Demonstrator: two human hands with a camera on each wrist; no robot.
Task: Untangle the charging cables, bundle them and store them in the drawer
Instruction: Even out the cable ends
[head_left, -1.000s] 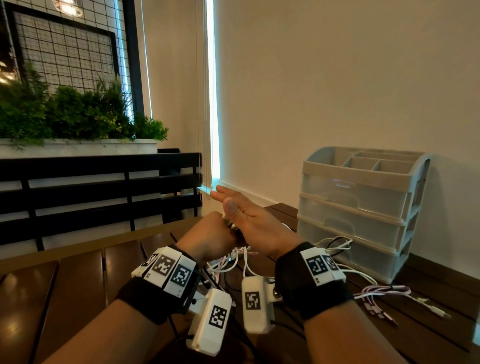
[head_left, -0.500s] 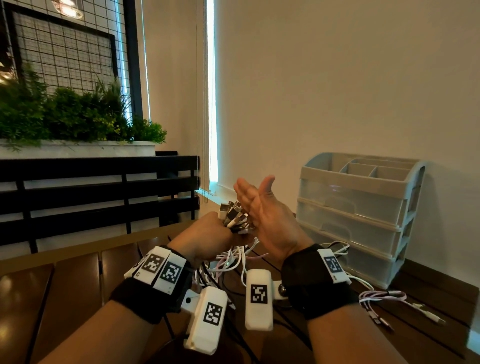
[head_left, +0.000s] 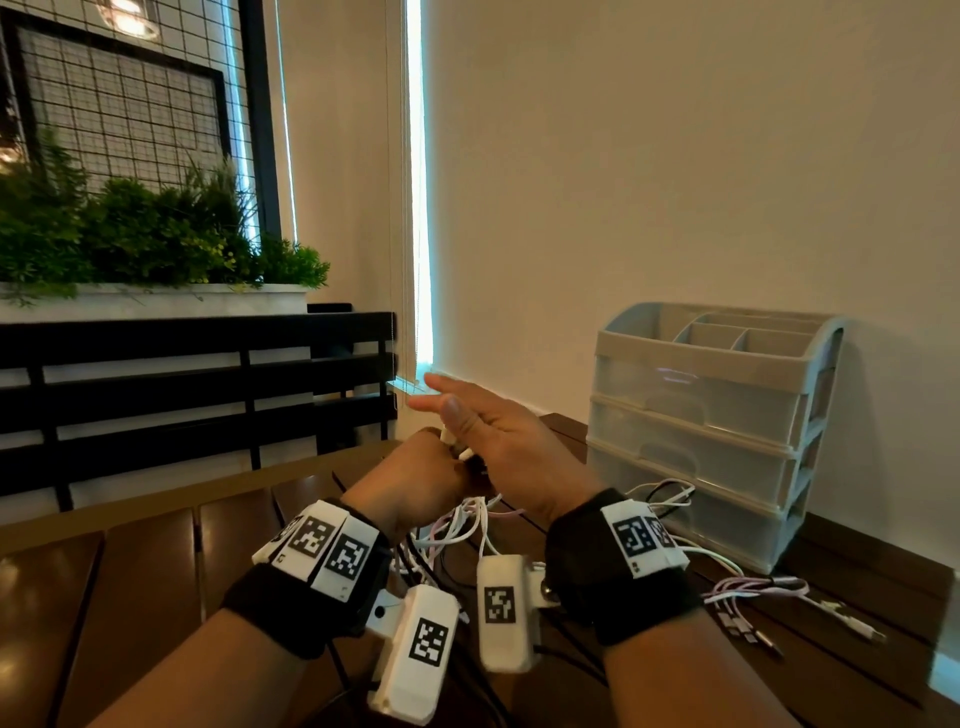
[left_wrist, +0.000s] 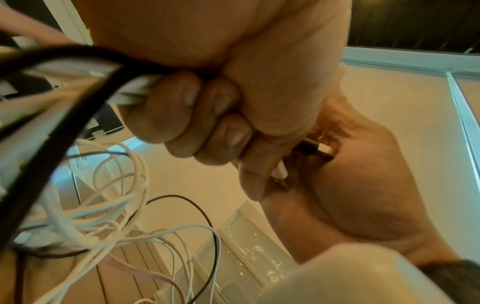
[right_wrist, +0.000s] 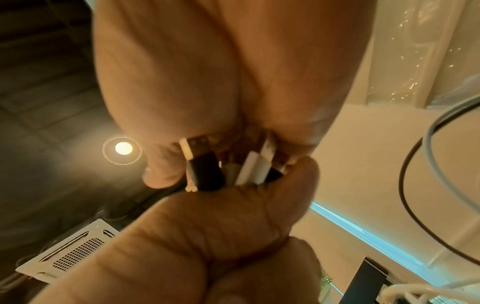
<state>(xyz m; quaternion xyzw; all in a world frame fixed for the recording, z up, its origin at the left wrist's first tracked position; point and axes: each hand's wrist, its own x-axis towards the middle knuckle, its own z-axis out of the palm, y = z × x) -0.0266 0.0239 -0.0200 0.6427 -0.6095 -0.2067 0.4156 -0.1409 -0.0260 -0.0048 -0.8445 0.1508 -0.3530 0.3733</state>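
Cables bunched in the clenched left hand above the surface, plug ends butted against the palm of the flat, straight-fingered right hand, loose lengths trailing down toward the drawers.

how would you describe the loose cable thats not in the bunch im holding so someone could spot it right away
Start at the grey drawer unit against the wall. On the wooden table at its foot, right of the right hand, lies a pinkish-white cable. Unlike the bundle gripped in the left hand, it lies flat with its plugs fanned out.
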